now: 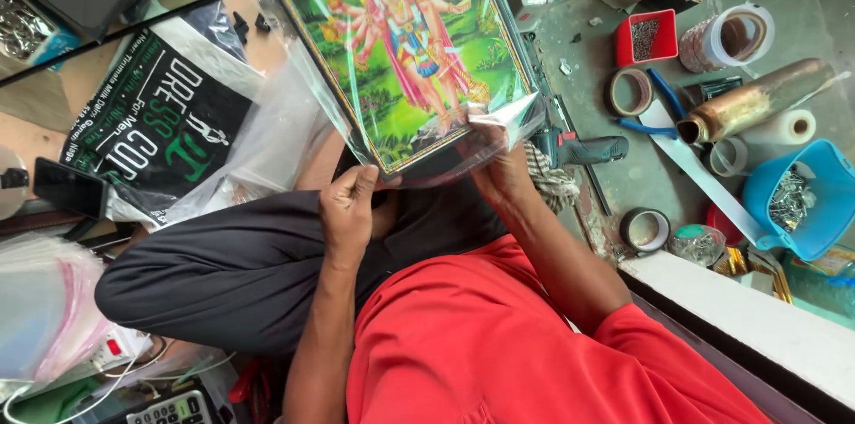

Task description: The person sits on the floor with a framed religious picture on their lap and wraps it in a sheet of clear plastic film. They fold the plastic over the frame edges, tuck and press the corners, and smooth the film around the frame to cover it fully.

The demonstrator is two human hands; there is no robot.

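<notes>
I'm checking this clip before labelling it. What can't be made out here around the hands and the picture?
- Head view: top of the framed picture is cut off by the image edge.
- Left hand fingertips curl under the frame's lower edge, hidden.
- Right hand is largely veiled by the glare of the clear plastic sleeve.
- Contents of the blue tub: too small to identify.

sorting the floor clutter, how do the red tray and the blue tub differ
The red tray is small, square and shallow; the blue tub is larger, deeper and rounded at its rim. The tray holds a dark heap of tiny pieces, the tub a pile of shiny silver metal bits. The tray sits near the tape rolls further from the person, the tub closer to the white ledge. Both are open-topped and hold small hardware.
</notes>
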